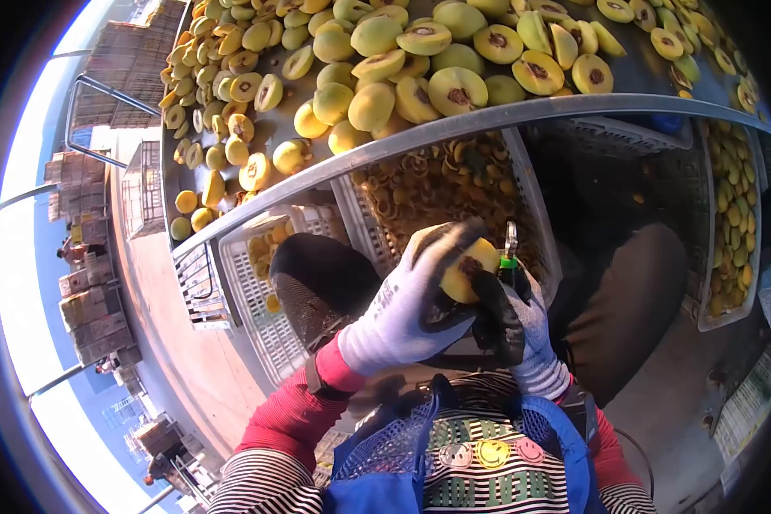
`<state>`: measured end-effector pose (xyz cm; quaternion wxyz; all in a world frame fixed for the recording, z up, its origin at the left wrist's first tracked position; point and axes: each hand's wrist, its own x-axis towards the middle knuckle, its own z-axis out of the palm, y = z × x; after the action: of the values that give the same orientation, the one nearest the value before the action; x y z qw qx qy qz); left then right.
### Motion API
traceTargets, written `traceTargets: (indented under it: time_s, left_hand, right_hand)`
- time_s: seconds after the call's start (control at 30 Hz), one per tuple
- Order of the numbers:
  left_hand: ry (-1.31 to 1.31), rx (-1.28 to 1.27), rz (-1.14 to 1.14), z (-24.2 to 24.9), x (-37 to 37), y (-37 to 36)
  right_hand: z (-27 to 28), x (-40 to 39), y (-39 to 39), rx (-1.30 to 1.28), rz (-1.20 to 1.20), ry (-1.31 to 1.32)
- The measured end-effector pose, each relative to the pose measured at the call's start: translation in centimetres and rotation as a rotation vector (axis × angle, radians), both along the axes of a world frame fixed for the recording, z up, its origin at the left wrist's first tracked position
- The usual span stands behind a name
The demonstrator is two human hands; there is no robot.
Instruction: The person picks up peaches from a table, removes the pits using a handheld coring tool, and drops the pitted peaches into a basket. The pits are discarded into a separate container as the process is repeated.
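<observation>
My left hand (403, 301), in a white work glove with dark fingertips, is closed around a halved peach (471, 270). The cut face shows a brown stone hollow. Close beside it on the right, my right hand (527, 330), in a similar glove, is wrapped round a small hand tool (510, 250) with a black and green handle and a shiny curved metal tip that points up. My right thumb reaches over to the peach's edge. Both hands are above my lap, in front of a crate (535, 206) of peelings and scraps. Part of the tool's handle is hidden by my fingers.
A metal table (454, 120) with a raised rim bears many halved peaches (458, 90). Below stand a white crate (270, 338) with some fruit pieces and, at right, a crate (708, 313) full of fruit. Stacked crates (94, 321) and other people are far left.
</observation>
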<state>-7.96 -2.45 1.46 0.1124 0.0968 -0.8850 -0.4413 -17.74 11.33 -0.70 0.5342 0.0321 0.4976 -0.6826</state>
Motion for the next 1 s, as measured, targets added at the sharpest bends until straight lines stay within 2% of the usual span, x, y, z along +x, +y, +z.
traceTargets:
  time_s: [0.07, 0.1, 0.13, 0.2, 0.23, 0.27, 0.33, 0.37, 0.4, 0.47, 0.5, 0.6, 0.67, 0.8, 0.87, 0.9, 0.97, 1.0]
  left_hand:
    - [0.052, 0.992, 0.250, 0.1, 0.3, 2.0]
    - [0.009, 1.065, 0.337, 0.2, 0.3, 2.0]
    - [0.047, 1.050, 0.448, -0.4, 0.0, 3.0]
    - [-0.190, 1.074, 0.596, -1.2, 0.5, 4.2]
    - [-0.138, 1.081, 0.748, -1.0, 0.0, 5.1]
    - [-0.135, 1.080, 0.748, -1.2, 0.3, 5.2]
    - [-0.112, 1.050, 0.974, -2.1, 0.7, 5.3]
    - [0.076, 1.115, 0.939, -1.9, 0.4, 5.6]
    - [0.075, 1.117, 0.938, -2.0, 0.5, 5.9]
    - [0.026, 0.816, 0.895, -2.4, 0.5, 6.4]
    - [0.142, 0.898, 0.863, -2.5, 0.5, 6.9]
    - [0.178, 0.844, 0.925, -2.0, 0.3, 7.9]
    - [0.181, 0.786, 0.898, -2.2, 0.5, 8.3]
    - [0.184, 0.780, 0.906, -2.6, 0.4, 8.7]
    - [0.169, 0.716, 0.885, -2.8, 0.6, 8.8]
    - [0.169, 0.715, 0.884, -2.9, 0.7, 8.8]
    - [0.142, 0.681, 0.839, -3.2, 1.1, 9.0]
    - [0.142, 0.678, 0.841, -3.2, 1.3, 8.9]
  right_hand:
    - [-0.4, -0.3, 0.9, 0.024, 0.090, 0.124]
    - [0.0, -0.8, 1.3, 0.027, 0.260, 0.305]
    - [-0.4, -0.3, 1.3, 0.025, 0.262, 0.307]
    - [-1.6, 0.9, 1.1, -0.096, 0.015, 0.440]
    - [-0.8, 0.8, 1.1, -0.030, 0.080, 0.506]
    - [-0.6, 1.1, 1.2, -0.032, 0.080, 0.508]
    - [-0.4, 1.7, 1.7, -0.049, 0.098, 0.620]
    - [-0.1, 2.4, 2.1, -0.057, 0.123, 0.708]
    - [0.1, 3.0, 2.5, -0.063, 0.147, 0.794]
    - [0.0, 3.2, 2.8, -0.008, 0.234, 0.927]
    - [0.0, 3.2, 2.9, -0.006, 0.234, 0.931]
    - [-0.2, 3.5, 3.1, -0.035, 0.180, 0.880]
    - [-0.6, 3.8, 3.4, -0.044, 0.142, 1.112]
    - [-2.0, 5.0, 4.3, -0.007, 0.107, 1.059]
    - [-1.6, 4.9, 4.6, -0.013, 0.146, 1.152]
    - [-1.4, 4.7, 4.7, -0.013, 0.144, 1.153]
    - [-1.4, 4.2, 5.3, 0.023, 0.324, 0.722]
    - [-1.7, 4.1, 5.5, 0.020, 0.325, 0.720]
